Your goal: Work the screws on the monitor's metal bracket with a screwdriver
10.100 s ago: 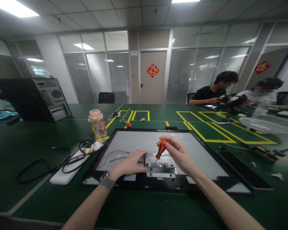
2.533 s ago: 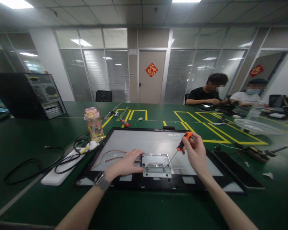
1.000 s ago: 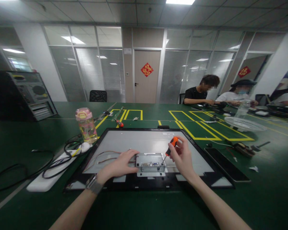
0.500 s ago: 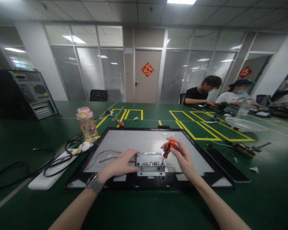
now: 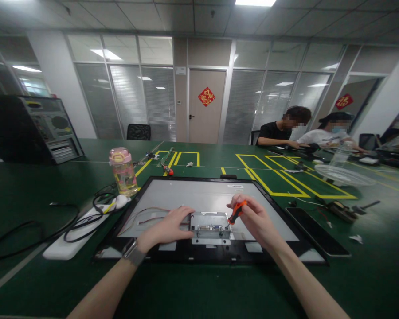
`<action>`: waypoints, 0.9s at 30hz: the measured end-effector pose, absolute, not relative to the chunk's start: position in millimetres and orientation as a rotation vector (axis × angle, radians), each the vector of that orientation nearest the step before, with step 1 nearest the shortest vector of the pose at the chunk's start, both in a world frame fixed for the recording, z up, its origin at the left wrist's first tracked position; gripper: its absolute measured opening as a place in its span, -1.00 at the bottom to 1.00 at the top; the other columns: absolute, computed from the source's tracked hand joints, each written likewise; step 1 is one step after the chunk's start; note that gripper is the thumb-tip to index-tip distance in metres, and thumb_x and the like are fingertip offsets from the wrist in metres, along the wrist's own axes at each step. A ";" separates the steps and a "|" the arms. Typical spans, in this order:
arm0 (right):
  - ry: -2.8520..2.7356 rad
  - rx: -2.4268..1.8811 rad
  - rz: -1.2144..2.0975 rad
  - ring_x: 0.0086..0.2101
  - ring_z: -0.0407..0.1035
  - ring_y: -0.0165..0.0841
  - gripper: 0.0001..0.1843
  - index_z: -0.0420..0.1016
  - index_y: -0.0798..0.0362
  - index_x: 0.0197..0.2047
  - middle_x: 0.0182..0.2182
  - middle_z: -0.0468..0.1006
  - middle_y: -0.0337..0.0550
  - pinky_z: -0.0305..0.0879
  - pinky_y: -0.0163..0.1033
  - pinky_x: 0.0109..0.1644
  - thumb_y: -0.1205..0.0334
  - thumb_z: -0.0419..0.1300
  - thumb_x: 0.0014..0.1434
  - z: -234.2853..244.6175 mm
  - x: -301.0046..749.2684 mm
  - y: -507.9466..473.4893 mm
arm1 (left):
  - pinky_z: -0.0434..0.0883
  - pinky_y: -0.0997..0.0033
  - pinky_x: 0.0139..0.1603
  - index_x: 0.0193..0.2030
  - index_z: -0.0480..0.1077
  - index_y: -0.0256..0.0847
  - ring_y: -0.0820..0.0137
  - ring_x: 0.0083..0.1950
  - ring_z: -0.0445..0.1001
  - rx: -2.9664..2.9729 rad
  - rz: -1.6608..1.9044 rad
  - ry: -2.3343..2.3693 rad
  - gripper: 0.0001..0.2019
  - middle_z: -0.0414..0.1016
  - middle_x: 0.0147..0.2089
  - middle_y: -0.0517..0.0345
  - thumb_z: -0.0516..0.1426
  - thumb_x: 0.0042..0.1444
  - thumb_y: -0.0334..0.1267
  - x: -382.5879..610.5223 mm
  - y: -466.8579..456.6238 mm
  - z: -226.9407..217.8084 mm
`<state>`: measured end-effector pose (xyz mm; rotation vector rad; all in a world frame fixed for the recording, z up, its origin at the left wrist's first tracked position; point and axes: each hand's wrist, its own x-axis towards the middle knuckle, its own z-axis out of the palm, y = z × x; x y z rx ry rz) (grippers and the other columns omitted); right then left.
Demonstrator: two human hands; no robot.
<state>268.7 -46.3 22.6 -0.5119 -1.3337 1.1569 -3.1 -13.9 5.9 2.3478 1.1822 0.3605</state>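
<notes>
A flat display panel with a black frame lies back side up on the green table. On its lower middle sits a silver metal bracket with connector ports along its near side. My left hand holds the bracket's left end, thumb near the front edge and fingers at the back corner; thin wires run out from under this hand. In my right hand is an orange-and-black screwdriver, pinched by its handle. It leans, with its tip down at the bracket's right front corner; the exact contact point is too small to make out.
Left of the panel are a white power strip, black cables and a pink-lidded bottle. A computer case stands farther left. A dark phone-like slab lies right. Another screwdriver lies beyond the panel. Two people sit at the far right.
The screwdriver leans over more to the right, and my right hand has turned and shifted slightly right and down around its handle. My left hand stays on the bracket. The whole view has shifted slightly.
</notes>
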 end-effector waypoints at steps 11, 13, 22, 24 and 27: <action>-1.358 -0.437 1.215 -0.24 0.35 -0.31 -0.85 0.50 -0.05 -0.28 -0.27 0.42 -0.17 0.32 -0.12 -0.08 0.08 0.24 0.13 24.6 263.7 -49.4 | 0.05 0.11 0.31 0.25 0.15 -0.08 0.08 0.33 0.05 2.336 0.382 1.176 -0.35 0.17 0.29 0.07 0.20 0.00 -0.09 -4.2 -13.1 4.7; -1.370 -0.476 1.181 -0.22 0.35 -0.29 -0.85 0.51 -0.05 -0.28 -0.26 0.41 -0.17 0.33 -0.11 -0.08 0.08 0.25 0.11 24.3 264.0 -49.5 | 0.06 0.11 0.30 0.24 0.15 -0.08 0.09 0.32 0.07 2.343 0.388 1.167 -0.36 0.18 0.29 0.07 0.19 0.00 -0.10 -3.8 -13.7 5.9; -1.318 -0.525 1.130 -0.24 0.37 -0.29 -0.83 0.48 -0.08 -0.26 -0.28 0.44 -0.17 0.35 -0.10 -0.10 0.05 0.23 0.12 24.8 264.9 -48.1 | 0.06 0.11 0.30 0.24 0.15 -0.09 0.09 0.33 0.06 2.363 0.411 1.151 -0.36 0.19 0.28 0.04 0.20 0.00 -0.09 -5.2 -9.9 -0.5; -1.347 -0.553 1.089 -0.23 0.37 -0.30 -0.84 0.50 -0.08 -0.27 -0.26 0.44 -0.19 0.33 -0.11 -0.05 0.07 0.28 0.08 24.5 266.8 -47.4 | 0.04 0.11 0.31 0.24 0.15 -0.10 0.08 0.34 0.04 2.358 0.405 1.162 -0.35 0.18 0.29 0.03 0.20 0.00 -0.10 -5.4 -9.9 -1.4; -1.366 -0.586 1.106 -0.22 0.38 -0.28 -0.74 0.45 -0.11 -0.07 -0.26 0.48 -0.15 0.35 -0.11 -0.13 0.06 0.18 0.17 24.6 267.8 -47.7 | 0.04 0.12 0.31 0.23 0.16 -0.12 0.09 0.34 0.03 2.349 0.391 1.178 -0.36 0.18 0.29 0.03 0.20 0.00 -0.11 -4.9 -10.9 -0.1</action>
